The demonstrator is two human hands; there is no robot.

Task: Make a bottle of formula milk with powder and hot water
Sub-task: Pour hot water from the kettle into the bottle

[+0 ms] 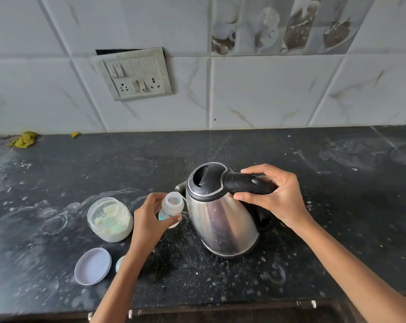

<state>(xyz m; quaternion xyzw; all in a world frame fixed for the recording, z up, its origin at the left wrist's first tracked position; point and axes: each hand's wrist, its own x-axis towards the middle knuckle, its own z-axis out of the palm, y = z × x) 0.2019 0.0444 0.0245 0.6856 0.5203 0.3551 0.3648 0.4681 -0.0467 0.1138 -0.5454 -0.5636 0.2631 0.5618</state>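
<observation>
Baby bottle [173, 205], mouth open, upright on dark counter [313, 229], just beside kettle [220, 220] spout; left hand [148, 217] curled round bottle body; right hand [274, 197] wrapped on black kettle handle, thumb near lid edge; open powder jar [110, 219] left of bottle; lilac lid [93, 266] nearer, lying flat

A dark speckled countertop [290, 264] is seen under the hands. Beyond them, a wall of pale marble-look tiles [278, 89] is fitted with a switchboard [133, 74].
</observation>
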